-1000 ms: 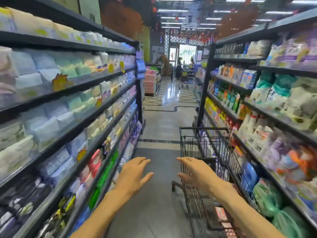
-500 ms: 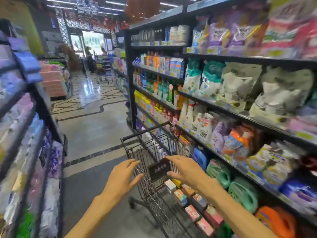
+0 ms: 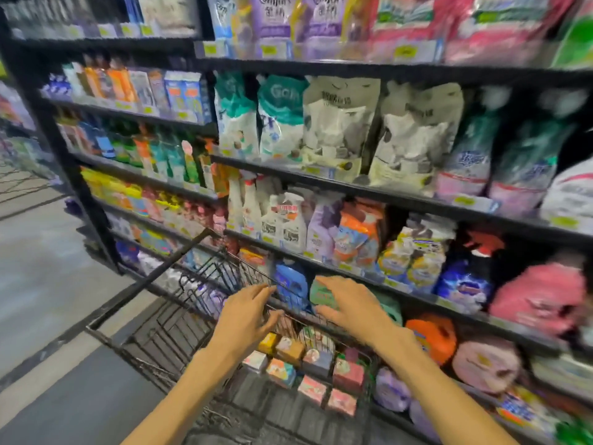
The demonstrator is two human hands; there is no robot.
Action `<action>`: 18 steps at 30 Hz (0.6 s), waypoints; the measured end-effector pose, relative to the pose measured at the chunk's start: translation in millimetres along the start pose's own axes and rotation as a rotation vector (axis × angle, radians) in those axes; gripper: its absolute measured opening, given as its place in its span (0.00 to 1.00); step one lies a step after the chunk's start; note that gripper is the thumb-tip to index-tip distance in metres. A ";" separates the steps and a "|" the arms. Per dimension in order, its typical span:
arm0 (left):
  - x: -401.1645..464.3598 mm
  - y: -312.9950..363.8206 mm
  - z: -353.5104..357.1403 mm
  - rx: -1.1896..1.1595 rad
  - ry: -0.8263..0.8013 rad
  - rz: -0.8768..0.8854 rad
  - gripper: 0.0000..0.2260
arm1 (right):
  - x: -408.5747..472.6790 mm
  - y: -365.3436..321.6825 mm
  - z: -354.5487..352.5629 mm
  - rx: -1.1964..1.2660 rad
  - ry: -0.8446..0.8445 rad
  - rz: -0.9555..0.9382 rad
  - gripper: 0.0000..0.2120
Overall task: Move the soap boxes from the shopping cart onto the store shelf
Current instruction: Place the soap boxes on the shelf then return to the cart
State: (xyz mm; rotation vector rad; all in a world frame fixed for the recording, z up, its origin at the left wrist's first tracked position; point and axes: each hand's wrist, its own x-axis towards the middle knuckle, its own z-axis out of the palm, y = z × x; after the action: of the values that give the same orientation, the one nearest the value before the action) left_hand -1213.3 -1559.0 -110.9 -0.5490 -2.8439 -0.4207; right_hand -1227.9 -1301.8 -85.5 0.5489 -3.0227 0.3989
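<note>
Store aisle with a grey floor (image 3: 48, 284) on the left and a tall black store shelf (image 3: 353, 70) filling the right side, all of it pretty motion-blurred. Upper rows of the shelf hold big pouches (image 3: 340, 123) in white, teal and purple; the middle row has white spray bottles (image 3: 282, 220) and colourful refill bags, and the lower rows carry blue, orange and pink packs. Small yellow price tags run along the shelf edges.

Parked right against the shelf is a black wire shopping cart (image 3: 154, 335), its dark handle bar angled up toward the middle rows. Soap boxes (image 3: 308, 364) sit on the cart's floor toward its right side, lined up in a couple of short rows touching each other: yellow, orange, white, pink and teal ones, lying flat.

Both forearms reach in from the bottom. Left hand (image 3: 247, 313) hovers over the cart's basket near its far edge with the fingers spread and loose, gripping nothing. Right hand (image 3: 349, 306) is just beside it, above the cart's right rim, palm down with fingers stretched out toward a green pack (image 3: 321, 297) on the low shelf row; honestly can't tell whether it actually touches that pack. Neither hand has a soap box.
</note>
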 end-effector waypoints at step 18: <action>130.1 -33.8 216.6 -0.080 -0.625 0.215 0.24 | 39.3 117.6 155.7 0.171 -0.188 0.527 0.30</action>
State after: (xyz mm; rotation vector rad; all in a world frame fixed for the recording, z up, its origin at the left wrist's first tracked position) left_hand -1377.9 -1477.8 -287.8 -1.1680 -3.2974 -0.3741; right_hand -1305.6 -1249.1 -261.0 -0.2385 -3.3042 0.6623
